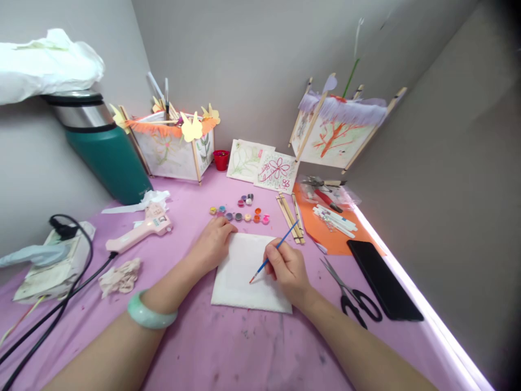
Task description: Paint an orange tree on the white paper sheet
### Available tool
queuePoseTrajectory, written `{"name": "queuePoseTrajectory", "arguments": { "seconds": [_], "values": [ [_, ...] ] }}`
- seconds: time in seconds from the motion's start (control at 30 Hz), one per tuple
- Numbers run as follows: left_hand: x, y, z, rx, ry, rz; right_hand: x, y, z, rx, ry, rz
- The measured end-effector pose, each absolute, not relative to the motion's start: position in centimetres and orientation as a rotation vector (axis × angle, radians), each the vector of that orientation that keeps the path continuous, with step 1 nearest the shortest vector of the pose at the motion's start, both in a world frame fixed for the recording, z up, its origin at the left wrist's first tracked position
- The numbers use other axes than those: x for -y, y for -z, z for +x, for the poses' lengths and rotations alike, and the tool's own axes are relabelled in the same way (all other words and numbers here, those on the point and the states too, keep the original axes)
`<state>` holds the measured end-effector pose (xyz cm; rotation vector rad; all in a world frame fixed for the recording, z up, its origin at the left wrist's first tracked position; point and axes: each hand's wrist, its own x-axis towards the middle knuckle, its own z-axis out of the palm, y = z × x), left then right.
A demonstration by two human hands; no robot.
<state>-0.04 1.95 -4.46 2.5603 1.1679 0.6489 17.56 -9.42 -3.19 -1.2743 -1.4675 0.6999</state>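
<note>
A blank white square of paper [244, 271] lies on the pink table cover [228, 347] in front of me. My right hand [288, 267] pinches a thin blue paintbrush [273, 252], its red tip touching the paper near the middle. My left hand [214, 243] rests with fingers curled on the paper's upper left corner, holding it down; a pale green bangle [148, 314] circles that wrist. A strip of small paint pots [240, 215] sits just beyond the paper.
Scissors [353, 296] and a black phone [382, 279] lie right of the paper, with wooden sticks [291, 217] and orange paper [329, 233]. A pink glue gun [140, 231], cables and a green flask [103, 146] stand left. Two paper lanterns [173, 144] [340, 133] and painted squares [264, 163] line the back.
</note>
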Motion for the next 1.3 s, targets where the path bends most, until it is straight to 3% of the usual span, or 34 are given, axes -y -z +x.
{"name": "queuePoseTrajectory", "arguments": {
  "seconds": [0.4,1.3],
  "values": [
    [-2.0,4.8,0.1,-1.171,-0.741,2.573,9.3,3.1,17.5,1.444,-0.704,-1.27],
    [-1.5,4.3,0.2,-1.221,-0.591,2.576,8.8,4.2,17.8,1.561,-0.549,-1.272]
  ]
}}
